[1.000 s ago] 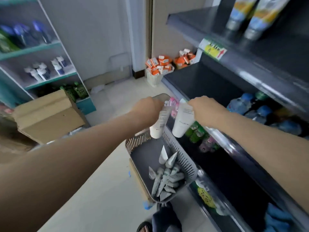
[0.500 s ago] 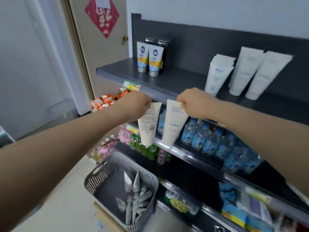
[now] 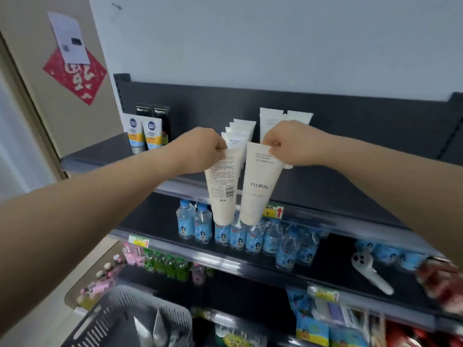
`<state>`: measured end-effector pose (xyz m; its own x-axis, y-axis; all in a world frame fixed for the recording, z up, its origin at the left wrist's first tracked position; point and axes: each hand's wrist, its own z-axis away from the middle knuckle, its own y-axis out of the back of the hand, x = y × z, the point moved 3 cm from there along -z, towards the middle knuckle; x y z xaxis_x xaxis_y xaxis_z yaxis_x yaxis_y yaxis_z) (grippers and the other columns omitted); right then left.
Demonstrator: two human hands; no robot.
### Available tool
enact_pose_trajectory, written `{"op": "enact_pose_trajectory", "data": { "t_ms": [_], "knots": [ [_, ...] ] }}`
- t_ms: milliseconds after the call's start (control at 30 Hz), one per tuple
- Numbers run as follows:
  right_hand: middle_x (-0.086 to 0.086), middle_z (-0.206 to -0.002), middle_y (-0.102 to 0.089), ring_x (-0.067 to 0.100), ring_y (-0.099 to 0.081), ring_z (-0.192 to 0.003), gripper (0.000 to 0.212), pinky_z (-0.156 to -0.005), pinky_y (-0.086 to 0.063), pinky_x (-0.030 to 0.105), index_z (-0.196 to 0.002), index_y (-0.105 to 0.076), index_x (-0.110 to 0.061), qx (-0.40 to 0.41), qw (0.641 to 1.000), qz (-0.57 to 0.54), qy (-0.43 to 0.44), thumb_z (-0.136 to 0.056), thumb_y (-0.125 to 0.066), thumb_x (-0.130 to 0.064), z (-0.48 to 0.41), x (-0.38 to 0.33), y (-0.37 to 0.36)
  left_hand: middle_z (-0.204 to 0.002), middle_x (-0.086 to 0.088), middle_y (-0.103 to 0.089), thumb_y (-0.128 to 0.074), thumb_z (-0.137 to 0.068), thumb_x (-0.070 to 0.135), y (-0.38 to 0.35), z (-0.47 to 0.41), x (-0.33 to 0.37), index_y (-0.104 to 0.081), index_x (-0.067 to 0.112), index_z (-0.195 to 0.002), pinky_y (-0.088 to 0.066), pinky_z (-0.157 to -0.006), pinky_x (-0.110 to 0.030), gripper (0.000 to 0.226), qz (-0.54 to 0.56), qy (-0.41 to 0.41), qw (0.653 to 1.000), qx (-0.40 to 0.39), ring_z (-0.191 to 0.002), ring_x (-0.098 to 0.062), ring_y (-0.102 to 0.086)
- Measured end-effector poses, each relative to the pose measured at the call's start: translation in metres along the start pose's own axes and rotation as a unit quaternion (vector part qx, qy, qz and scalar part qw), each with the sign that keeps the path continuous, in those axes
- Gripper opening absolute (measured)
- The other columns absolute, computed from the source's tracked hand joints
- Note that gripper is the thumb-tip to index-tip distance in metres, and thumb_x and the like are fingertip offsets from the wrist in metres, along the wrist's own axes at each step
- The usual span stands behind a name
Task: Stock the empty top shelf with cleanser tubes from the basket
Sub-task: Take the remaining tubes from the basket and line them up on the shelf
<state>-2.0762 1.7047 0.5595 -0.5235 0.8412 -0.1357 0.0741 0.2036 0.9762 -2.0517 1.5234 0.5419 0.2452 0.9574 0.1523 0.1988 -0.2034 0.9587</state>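
At top shelf [image 3: 325, 186] height, my left hand [image 3: 200, 150] pinches the flat crimped end of a cream tube [image 3: 221, 189], printed back facing me; my right hand [image 3: 293, 144] pinches a matching FLORAL tube [image 3: 259, 186]. Both hang cap-down. Below left, slatted grey basket [image 3: 125, 311] holds small tubes [image 3: 155, 329].

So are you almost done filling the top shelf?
Not yet. Some white tubes already stand on the top shelf. The left hand and right hand each hold one more tube. The basket below still has tubes in it.
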Motion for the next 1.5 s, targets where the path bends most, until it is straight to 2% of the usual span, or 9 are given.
{"op": "enact_pose_trajectory", "data": {
  "t_ms": [200, 333, 467, 667, 767, 1033, 1267, 1400, 1500],
  "knots": [
    [-0.008, -0.065, -0.043, 0.017, -0.045, -0.065, 0.04, -0.052, -0.032, 0.025, -0.056, -0.041, -0.023, 0.008, 1.0, 0.008, -0.022, -0.089, -0.042, 0.0, 0.005, 0.057, 0.027, -0.066, -0.005, -0.054, -0.048, -0.093, 0.017, 0.005, -0.048, 0.046, -0.059, 0.005, -0.066, -0.039, -0.063, -0.032, 0.031, 0.005, -0.003, 1.0, 0.006, -0.064, -0.019, -0.045],
    [0.005, -0.088, -0.055, 0.03, -0.055, -0.084, 0.021, -0.067, -0.046, 0.034, -0.081, -0.063, -0.003, 0.021, 0.999, 0.028, -0.017, -0.089, -0.043, -0.002, 0.0, 0.089, 0.034, -0.07, -0.004, -0.058, -0.048, -0.094, 0.019, 0.0, -0.077, 0.069, -0.064, 0.009, -0.071, -0.041, -0.062, -0.032, 0.029, 0.023, 0.003, 1.0, 0.001, -0.066, -0.019, -0.05],
    [0.022, -0.118, -0.06, 0.039, -0.056, -0.11, 0.031, -0.093, -0.048, 0.05, -0.113, -0.058, 0.01, 0.021, 0.999, 0.033, -0.027, -0.087, -0.044, 0.001, -0.013, 0.113, 0.031, -0.073, -0.005, -0.055, -0.048, -0.093, 0.018, -0.01, -0.105, 0.079, -0.066, 0.002, -0.081, -0.037, -0.062, -0.03, 0.027, 0.013, 0.022, 1.0, 0.002, -0.066, -0.02, -0.044],
    [0.004, -0.105, -0.064, 0.028, -0.061, -0.099, 0.03, -0.084, -0.052, 0.036, -0.106, -0.066, -0.009, 0.003, 0.999, 0.021, -0.045, -0.088, -0.044, -0.001, -0.032, 0.138, 0.022, -0.071, -0.008, -0.041, -0.045, -0.086, 0.006, -0.022, -0.14, 0.084, -0.048, 0.016, -0.076, -0.024, -0.047, -0.025, 0.015, -0.01, 0.031, 0.999, -0.004, -0.053, -0.017, -0.028],
    [0.01, -0.097, -0.066, 0.034, -0.061, -0.092, 0.022, -0.078, -0.053, 0.039, -0.092, -0.065, -0.001, 0.003, 0.998, 0.014, -0.059, -0.085, -0.044, 0.001, -0.046, 0.15, 0.017, -0.068, -0.006, -0.039, -0.045, -0.085, 0.004, -0.027, -0.161, 0.078, -0.045, 0.013, -0.07, -0.022, -0.047, -0.025, 0.017, -0.018, 0.031, 0.999, -0.01, -0.055, -0.017, -0.027],
    [-0.012, -0.069, -0.038, 0.02, -0.047, -0.078, 0.046, -0.052, -0.029, 0.02, -0.057, -0.03, -0.028, 0.011, 0.993, 0.01, -0.115, -0.089, -0.044, 0.001, -0.07, 0.162, 0.011, -0.052, -0.002, -0.028, -0.044, -0.081, 0.002, -0.035, -0.204, 0.07, -0.027, 0.011, -0.053, -0.02, -0.045, -0.025, 0.034, -0.047, 0.007, 0.999, -0.018, -0.049, -0.016, -0.024],
    [-0.003, -0.085, -0.058, 0.022, -0.054, -0.082, 0.025, -0.057, -0.038, 0.022, -0.075, -0.057, -0.016, 0.005, 0.99, 0.019, -0.139, -0.088, -0.044, 0.001, -0.089, 0.168, 0.007, -0.05, -0.002, -0.034, -0.044, -0.08, 0.0, -0.045, -0.222, 0.067, -0.03, 0.011, -0.052, -0.022, -0.04, -0.02, 0.033, -0.042, 0.001, 0.999, -0.022, -0.042, -0.016, -0.03],
    [0.006, -0.109, -0.066, 0.029, -0.062, -0.101, 0.032, -0.086, -0.054, 0.039, -0.108, -0.067, -0.007, 0.016, 0.989, 0.016, -0.147, -0.087, -0.044, 0.001, -0.097, 0.168, 0.007, -0.047, -0.003, -0.039, -0.045, -0.079, 0.0, -0.046, -0.228, 0.064, -0.032, 0.011, -0.051, -0.022, -0.038, -0.016, 0.033, -0.035, 0.004, 0.999, -0.002, -0.038, -0.017, -0.035],
    [0.01, -0.113, -0.066, 0.032, -0.062, -0.105, 0.034, -0.09, -0.053, 0.044, -0.11, -0.066, -0.005, 0.017, 0.988, 0.019, -0.153, -0.085, -0.044, 0.001, -0.103, 0.169, 0.005, -0.048, -0.005, -0.051, -0.044, -0.079, 0.001, -0.046, -0.233, 0.064, -0.036, 0.011, -0.051, -0.029, -0.038, -0.016, 0.031, -0.011, 0.006, 1.0, -0.007, -0.038, -0.017, -0.047]
  ]
}}
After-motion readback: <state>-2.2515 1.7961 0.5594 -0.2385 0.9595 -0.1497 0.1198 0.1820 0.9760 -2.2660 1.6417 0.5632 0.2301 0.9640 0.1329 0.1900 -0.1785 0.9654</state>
